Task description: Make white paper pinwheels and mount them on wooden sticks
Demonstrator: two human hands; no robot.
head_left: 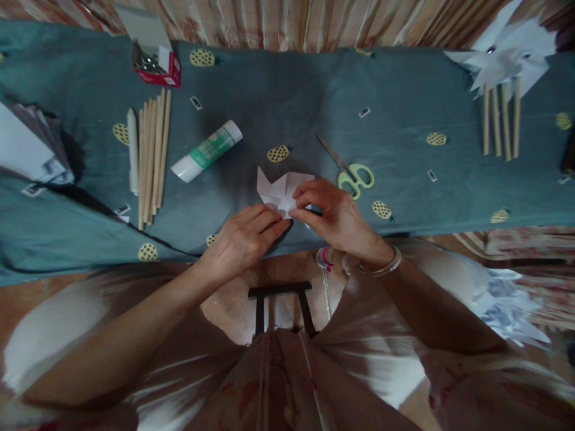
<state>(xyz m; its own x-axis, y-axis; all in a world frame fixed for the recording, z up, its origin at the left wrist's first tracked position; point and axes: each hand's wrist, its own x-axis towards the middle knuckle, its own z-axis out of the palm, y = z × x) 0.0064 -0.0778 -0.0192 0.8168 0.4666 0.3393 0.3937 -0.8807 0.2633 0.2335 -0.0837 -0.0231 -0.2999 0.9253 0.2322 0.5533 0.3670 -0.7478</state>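
A folded white paper pinwheel (284, 187) with pointed blades lies near the front edge of the cloth-covered table, between my two hands. My left hand (245, 236) pinches its lower left edge, fingers pressed together. On its right side, my right hand (330, 212) grips the paper between thumb and fingers near the centre. Just beyond my right hand rest scissors (348, 170) with light green handles, blades pointing away to the left. A white and green glue stick (207, 151) lies at an angle to the left of the paper.
Several wooden sticks (154, 158) lie at the left, below a red box (159, 66) of small metal pieces. A paper stack (27, 146) sits far left. Finished pinwheels (510, 57) on sticks lie at the back right. More white folded paper (507, 305) is low at right.
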